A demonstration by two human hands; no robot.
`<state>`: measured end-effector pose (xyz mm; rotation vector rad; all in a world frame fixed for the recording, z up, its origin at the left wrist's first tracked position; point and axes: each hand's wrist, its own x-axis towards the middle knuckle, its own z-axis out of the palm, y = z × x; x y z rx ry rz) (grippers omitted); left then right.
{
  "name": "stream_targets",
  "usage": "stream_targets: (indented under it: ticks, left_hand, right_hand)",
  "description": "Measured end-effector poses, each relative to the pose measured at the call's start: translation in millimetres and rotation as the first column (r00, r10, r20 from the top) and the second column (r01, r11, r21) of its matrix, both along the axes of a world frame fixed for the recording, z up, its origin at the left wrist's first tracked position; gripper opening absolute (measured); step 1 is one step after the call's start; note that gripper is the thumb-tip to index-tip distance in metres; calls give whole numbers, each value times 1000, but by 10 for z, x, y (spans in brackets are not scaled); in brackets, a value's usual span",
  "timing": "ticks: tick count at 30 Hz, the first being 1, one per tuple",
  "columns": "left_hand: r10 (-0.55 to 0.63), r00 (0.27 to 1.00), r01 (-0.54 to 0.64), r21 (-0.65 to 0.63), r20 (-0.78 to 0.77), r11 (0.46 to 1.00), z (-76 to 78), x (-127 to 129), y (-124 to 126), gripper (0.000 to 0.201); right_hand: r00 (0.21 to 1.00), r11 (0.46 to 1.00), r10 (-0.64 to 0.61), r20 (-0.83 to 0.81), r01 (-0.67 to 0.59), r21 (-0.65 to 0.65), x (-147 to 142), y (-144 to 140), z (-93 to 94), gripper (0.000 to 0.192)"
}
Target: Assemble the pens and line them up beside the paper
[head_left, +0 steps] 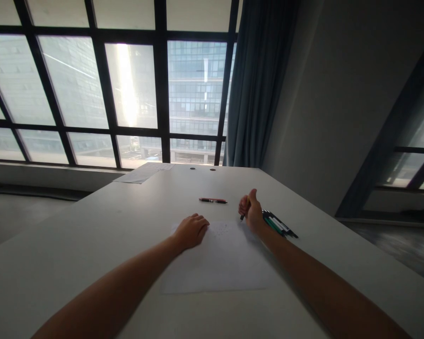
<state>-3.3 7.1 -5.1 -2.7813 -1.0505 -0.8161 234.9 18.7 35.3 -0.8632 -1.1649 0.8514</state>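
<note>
A white sheet of paper (219,268) lies on the table, with small faint marks near its far edge. My left hand (192,230) rests flat on the paper's far left part, fingers stretched out and holding nothing. Over the far right corner of the sheet, my right hand (251,210) is closed in a fist around a pen (242,217), thumb pointing up. The pen's dark end points down towards the paper; most of its body is hidden by the fingers, so its exact type is unclear. Beyond the sheet lies a red and black pen (213,201).
Several pens or markers (277,225), black, white and green, lie in a bunch right of my right hand. More paper (139,175) lies at the white table's (127,221) far left edge. Two dark round discs (212,170) are near the far end. Windows and a curtain (256,94) stand behind.
</note>
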Motion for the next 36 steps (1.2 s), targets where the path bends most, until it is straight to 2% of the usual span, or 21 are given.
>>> stream_targets:
  ticks: [5,10,16,19,23,26,29,31,34,36]
  left_hand:
    - [2,1000,-2,2,-11,1000,-2,-7,5,23]
    - [-3,1000,3,8,-6,1000,-15,-6,14,23]
    - [-6,1000,6,10,-1,1000,-33,-5,25,23]
    - [-12,1000,12,13,6,1000,-33,-4,26,22]
    - [-17,1000,17,14,6,1000,-27,-2,27,23]
    - [-18,1000,18,16,-1,1000,-18,-3,25,23]
    - [-10,1000,10,15,-5,1000,-5,-3,16,23]
    - [-4,1000,4,13,-4,1000,3,-3,9,23]
    - [0,1000,0,13,-2,1000,2,-5,7,23]
    - [-3,1000,4,17,-1,1000,-10,-8,11,23]
  right_hand:
    - [997,997,10,-78,-16,-74,25,-18,90,63]
    - [999,999,15,-37,-16,-28,11,-37,110,67]
    - [995,1000,4,-100,-6,-10,-2,-51,131,65]
    - [1000,1000,-9,-27,9,11,-7,-23,117,66]
    - [995,997,-9,104,17,-73,7,13,68,65]
    - [981,976,94,173,-56,-210,18,6,29,67]
    - [967,934,216,134,-165,-318,10,-19,-2,63]
    - [958,939,243,152,-194,-284,3,-37,-23,54]
    - [942,969,200,269,-150,-197,17,-58,-71,45]
    - [921,954,238,308,-163,-251,50,-63,-120,42]
